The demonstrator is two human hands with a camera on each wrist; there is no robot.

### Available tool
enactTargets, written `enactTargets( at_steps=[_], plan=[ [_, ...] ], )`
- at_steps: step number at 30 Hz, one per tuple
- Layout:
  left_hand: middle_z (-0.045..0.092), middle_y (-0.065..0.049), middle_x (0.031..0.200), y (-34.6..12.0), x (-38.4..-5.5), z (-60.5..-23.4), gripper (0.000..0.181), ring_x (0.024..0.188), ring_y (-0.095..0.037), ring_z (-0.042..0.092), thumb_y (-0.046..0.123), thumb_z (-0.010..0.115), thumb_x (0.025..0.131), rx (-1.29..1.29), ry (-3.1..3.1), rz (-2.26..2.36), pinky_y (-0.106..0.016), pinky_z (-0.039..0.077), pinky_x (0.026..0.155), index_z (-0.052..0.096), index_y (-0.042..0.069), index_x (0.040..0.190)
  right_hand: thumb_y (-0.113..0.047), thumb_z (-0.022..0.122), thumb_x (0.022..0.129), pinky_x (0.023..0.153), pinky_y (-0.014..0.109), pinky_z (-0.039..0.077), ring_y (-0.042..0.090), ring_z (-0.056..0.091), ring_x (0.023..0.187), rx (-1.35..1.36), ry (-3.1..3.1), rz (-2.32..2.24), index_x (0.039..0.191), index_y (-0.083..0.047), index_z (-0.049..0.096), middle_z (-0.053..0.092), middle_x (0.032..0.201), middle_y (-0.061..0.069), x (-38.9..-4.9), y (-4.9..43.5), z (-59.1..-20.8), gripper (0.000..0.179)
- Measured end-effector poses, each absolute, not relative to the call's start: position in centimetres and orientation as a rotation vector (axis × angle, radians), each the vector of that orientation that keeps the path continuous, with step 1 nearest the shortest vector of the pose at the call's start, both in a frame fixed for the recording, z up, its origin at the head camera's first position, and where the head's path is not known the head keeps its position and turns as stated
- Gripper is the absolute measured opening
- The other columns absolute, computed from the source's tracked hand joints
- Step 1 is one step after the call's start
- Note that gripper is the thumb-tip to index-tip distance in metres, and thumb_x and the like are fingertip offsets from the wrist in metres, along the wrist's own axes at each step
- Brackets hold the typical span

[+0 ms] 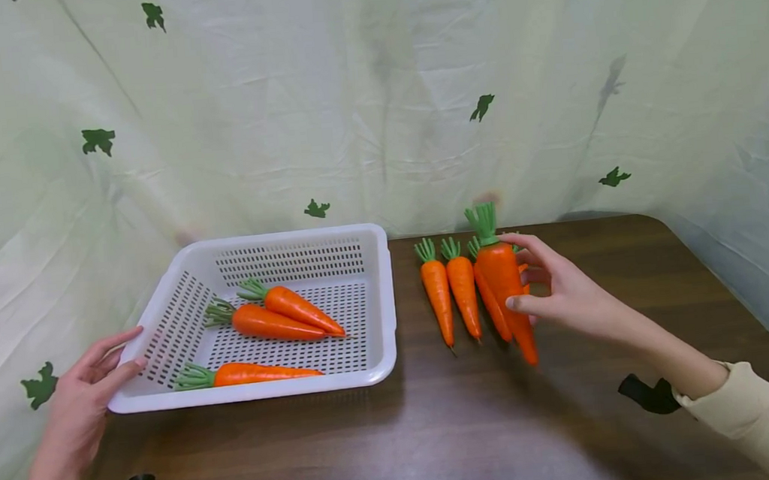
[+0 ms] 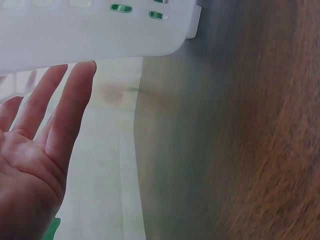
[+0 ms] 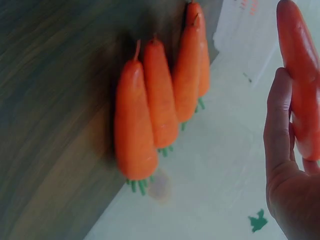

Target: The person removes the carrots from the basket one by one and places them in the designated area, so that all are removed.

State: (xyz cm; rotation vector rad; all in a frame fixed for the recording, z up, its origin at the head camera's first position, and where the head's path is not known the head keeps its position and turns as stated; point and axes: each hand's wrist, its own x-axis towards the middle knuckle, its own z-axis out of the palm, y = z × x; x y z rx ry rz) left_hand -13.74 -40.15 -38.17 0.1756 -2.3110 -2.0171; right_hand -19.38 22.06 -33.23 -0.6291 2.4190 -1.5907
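My right hand (image 1: 558, 286) grips a carrot (image 1: 501, 272) with thumb and fingers, its green top upward and its tip pointing down. In the right wrist view this carrot (image 3: 301, 65) stands at the right edge, partly cut off. Several more carrots (image 1: 436, 289) lie side by side just behind and left of it, the rightmost partly hidden. At the left, my left hand (image 1: 93, 380) touches the left rim of a white plastic basket (image 1: 390, 311), its fingers fairly straight in the left wrist view. Inside lie three carrots (image 1: 265, 323), two close together and one along the near wall.
The dark wooden table (image 1: 375, 459) extends in front of the basket and to the right of the carrots. A pale curtain (image 1: 320, 109) with green leaf prints hangs behind the table and at both sides. Black wrist straps (image 1: 647, 392) show near both forearms.
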Motion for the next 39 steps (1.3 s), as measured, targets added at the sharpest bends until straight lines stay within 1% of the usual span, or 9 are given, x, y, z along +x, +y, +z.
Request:
enactTargets(
  at_steps=[5,15,21,24,32,39],
  plan=[
    [0.067,0.021,0.107,-40.1,-13.7,-38.2,0.044,0.085,-0.002,0.068,0.011,0.064,0.096,0.182,-2.317,-1.999,-0.026,0.057,0.064,0.058,0.023,0.138,-0.01,0.07,0.091,0.064,0.053,0.056,0.037,0.055,0.11,-0.589,2.453,-1.569,0.15,-0.027,0.031,0.046,0.134,0.013,-19.3,23.3,-33.5,0.072],
    [0.066,0.022,0.108,-40.1,-13.7,-38.1,0.045,0.085,-0.001,0.067,0.013,0.066,0.095,0.207,-2.338,-1.969,-0.025,0.057,0.064,0.058,0.024,0.138,-0.011,0.071,0.091,0.062,0.047,0.058,0.038,0.056,0.104,-0.539,2.507,-1.534,0.151,-0.021,0.028,0.046,0.131,0.017,-19.1,25.3,-33.9,0.074],
    [0.067,0.021,0.106,-40.2,-13.8,-38.1,0.043,0.085,-0.002,0.067,0.011,0.065,0.095,0.193,-2.316,-2.005,-0.026,0.057,0.063,0.06,0.023,0.136,-0.016,0.073,0.091,0.063,0.048,0.058,0.038,0.057,0.103,-0.445,2.524,-1.512,0.152,-0.02,0.025,0.045,0.133,0.019,-19.1,26.3,-34.1,0.078],
    [0.067,0.021,0.106,-40.2,-13.8,-38.1,0.042,0.085,-0.002,0.067,0.011,0.065,0.095,0.19,-2.318,-2.005,-0.026,0.057,0.063,0.06,0.023,0.135,-0.017,0.073,0.091,0.064,0.049,0.058,0.037,0.058,0.1,-0.401,2.527,-1.496,0.152,-0.018,0.023,0.044,0.132,0.021,-19.1,26.8,-34.3,0.079],
    [0.064,0.022,0.109,-40.1,-13.7,-38.2,0.046,0.086,0.0,0.066,0.014,0.066,0.095,0.209,-2.35,-1.942,-0.025,0.057,0.064,0.057,0.024,0.139,-0.017,0.072,0.092,0.061,0.045,0.058,0.038,0.059,0.1,-0.378,2.54,-1.444,0.153,-0.013,0.021,0.044,0.128,0.024,-19.9,28.0,-34.6,0.08],
    [0.063,0.022,0.109,-40.2,-13.7,-38.2,0.046,0.086,0.001,0.066,0.014,0.066,0.095,0.226,-2.351,-1.95,-0.025,0.057,0.064,0.057,0.024,0.139,-0.02,0.071,0.093,0.062,0.045,0.058,0.031,0.064,0.094,-0.345,2.557,-1.343,0.154,-0.007,0.016,0.047,0.129,0.029,-20.8,29.3,-35.8,0.084]
  ],
)
